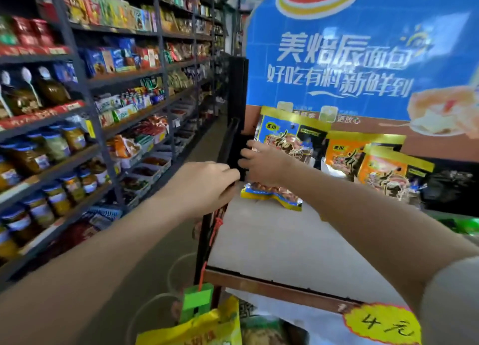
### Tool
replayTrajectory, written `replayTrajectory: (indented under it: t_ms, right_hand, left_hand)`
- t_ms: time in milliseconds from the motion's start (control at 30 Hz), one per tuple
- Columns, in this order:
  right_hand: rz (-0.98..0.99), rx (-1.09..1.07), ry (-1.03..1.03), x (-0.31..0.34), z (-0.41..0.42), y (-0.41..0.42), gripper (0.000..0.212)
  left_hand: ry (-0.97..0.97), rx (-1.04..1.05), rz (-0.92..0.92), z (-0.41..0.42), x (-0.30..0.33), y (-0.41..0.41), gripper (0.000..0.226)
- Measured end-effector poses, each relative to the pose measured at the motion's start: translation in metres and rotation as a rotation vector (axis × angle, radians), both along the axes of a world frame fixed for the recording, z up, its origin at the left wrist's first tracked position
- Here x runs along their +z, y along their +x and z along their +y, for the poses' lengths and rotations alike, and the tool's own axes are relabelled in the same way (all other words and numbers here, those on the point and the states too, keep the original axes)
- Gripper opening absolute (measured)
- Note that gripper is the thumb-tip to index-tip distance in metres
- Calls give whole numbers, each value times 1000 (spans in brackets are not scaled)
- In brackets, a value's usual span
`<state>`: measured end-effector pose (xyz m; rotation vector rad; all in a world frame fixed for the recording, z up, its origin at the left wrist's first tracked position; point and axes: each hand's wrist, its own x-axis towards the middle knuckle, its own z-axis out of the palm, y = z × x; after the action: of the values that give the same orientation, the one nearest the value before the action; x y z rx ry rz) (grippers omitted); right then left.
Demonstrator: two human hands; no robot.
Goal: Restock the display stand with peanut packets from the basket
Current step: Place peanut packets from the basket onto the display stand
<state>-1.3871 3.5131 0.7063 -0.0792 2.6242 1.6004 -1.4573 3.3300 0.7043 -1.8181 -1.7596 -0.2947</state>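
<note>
The display stand's pale shelf (272, 241) lies in front of me under a blue poster. My right hand (264, 164) reaches to the shelf's back left corner and grips the left edge of an upright blue and yellow peanut packet (290, 139). Just below that hand, another blue and yellow packet (272, 195) lies flat on the shelf. Two orange packets (347, 155) (386, 174) stand further right. My left hand (207, 184) curls its fingers round the stand's black left frame (233, 137). The basket is not visible.
Long store shelves (85, 106) of jars and snacks line the left side of a narrow aisle. A yellow bag (197, 329) and a green tag (197, 300) sit below the shelf's front edge. A yellow price label (383, 325) hangs at the front right.
</note>
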Motion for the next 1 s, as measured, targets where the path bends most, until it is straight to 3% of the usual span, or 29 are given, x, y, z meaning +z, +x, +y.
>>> replayTrajectory:
  t_ms: [133,167,233,433,500,567,633,700,833,1000]
  right_hand:
    - [337,-3,-397,5,-1,32,39]
    - [438,40,-487,9,3,48,37]
    - [448,-95,-697,17,10,95,35]
    - [569,-492,-894,6,38,301,22]
    - [554,-580,-919,-4,51,356,44]
    - [467,-745,-938,-8,57,398,59]
    - [327,-901,-1060,-20,67,428,87]
    - [277,-874,-1112,-32,75,442,98]
    - [271,-744,-1150,-38,80,452,89]
    - [419,-567,-1277,-29,82,467,54]
  left_hand:
    - [4,18,-17,3,-7,0,38]
    - [-2,-2,-34,7,-9,3,39]
    - [-3,-63,-58,19,-15,13,38]
    - [-97,-211,-2,69,-34,83,36]
    - [-147,-272,13,87,-40,113,33]
    - [-221,-335,-16,106,-47,143,31]
    - [-262,-389,-1,120,-49,172,25]
    - [-266,-418,43,135,-49,199,35]
    - [-481,-286,58,173,-50,249,59]
    - [-525,-240,-10,208,-56,273,66]
